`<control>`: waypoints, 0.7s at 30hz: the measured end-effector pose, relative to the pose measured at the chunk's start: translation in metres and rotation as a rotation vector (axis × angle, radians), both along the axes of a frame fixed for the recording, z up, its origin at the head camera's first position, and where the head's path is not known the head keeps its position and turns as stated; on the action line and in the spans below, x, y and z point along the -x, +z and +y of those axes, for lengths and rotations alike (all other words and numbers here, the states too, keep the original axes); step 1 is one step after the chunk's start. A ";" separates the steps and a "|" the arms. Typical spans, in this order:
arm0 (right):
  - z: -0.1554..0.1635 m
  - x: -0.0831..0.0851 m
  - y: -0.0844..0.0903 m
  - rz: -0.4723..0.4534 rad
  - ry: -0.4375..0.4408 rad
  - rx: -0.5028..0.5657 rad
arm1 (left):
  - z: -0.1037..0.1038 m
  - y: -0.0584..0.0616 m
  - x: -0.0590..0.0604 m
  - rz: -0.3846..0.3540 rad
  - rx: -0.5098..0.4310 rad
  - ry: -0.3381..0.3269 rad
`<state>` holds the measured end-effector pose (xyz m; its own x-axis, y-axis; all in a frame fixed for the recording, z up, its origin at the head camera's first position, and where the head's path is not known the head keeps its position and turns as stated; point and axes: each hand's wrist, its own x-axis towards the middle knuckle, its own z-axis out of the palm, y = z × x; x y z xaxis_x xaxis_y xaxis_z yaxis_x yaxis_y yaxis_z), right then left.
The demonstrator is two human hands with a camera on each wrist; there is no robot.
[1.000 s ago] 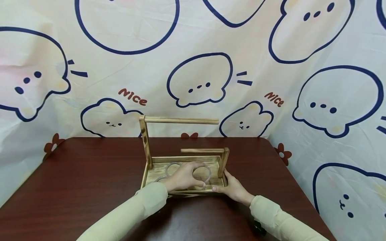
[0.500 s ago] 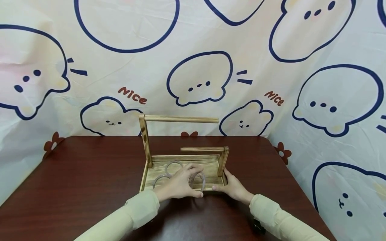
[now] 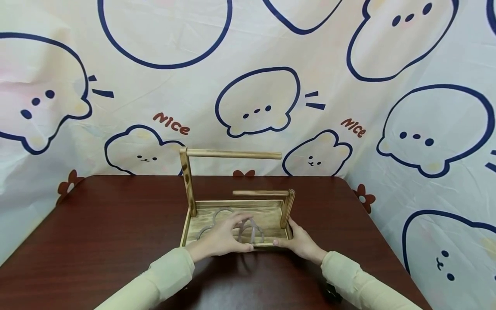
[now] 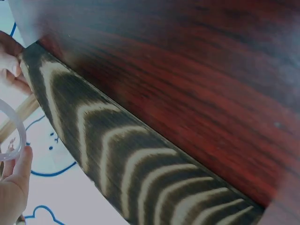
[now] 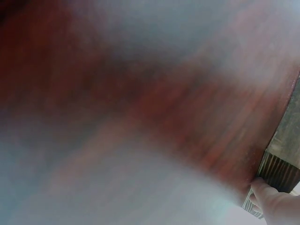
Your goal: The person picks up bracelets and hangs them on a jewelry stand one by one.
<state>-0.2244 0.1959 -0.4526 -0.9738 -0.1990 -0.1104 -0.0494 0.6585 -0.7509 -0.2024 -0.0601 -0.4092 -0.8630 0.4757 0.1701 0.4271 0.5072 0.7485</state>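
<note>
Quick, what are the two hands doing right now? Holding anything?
Left hand: closed, pinching a clear ring lifted on edge in the wooden tray.
Right hand: fingers resting against the tray's right front corner, steadying it.

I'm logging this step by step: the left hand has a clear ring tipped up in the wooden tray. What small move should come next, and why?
Probably lift the ring clear of the tray. The left hand pinches it on edge, its lower rim apparently near the floor, and the right hand braces the tray's near right corner. Both rods above hang bare, and two more rings lie flat in the tray.
</note>
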 end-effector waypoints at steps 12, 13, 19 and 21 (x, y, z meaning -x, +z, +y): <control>0.001 -0.002 0.000 -0.002 0.008 0.007 | -0.024 0.004 -0.005 -0.002 -0.066 0.062; 0.001 -0.002 0.000 -0.003 0.007 0.009 | -0.026 0.004 -0.004 -0.007 -0.072 0.065; 0.001 0.000 0.001 -0.009 0.001 0.009 | -0.037 0.003 -0.002 -0.080 -0.143 0.071; 0.001 0.000 0.000 -0.013 0.003 0.009 | -0.041 0.002 -0.001 -0.070 -0.144 0.083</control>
<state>-0.2246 0.1968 -0.4524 -0.9716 -0.2034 -0.1210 -0.0420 0.6513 -0.7577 -0.2015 -0.1015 -0.4072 -0.9104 0.3777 0.1689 0.3323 0.4242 0.8424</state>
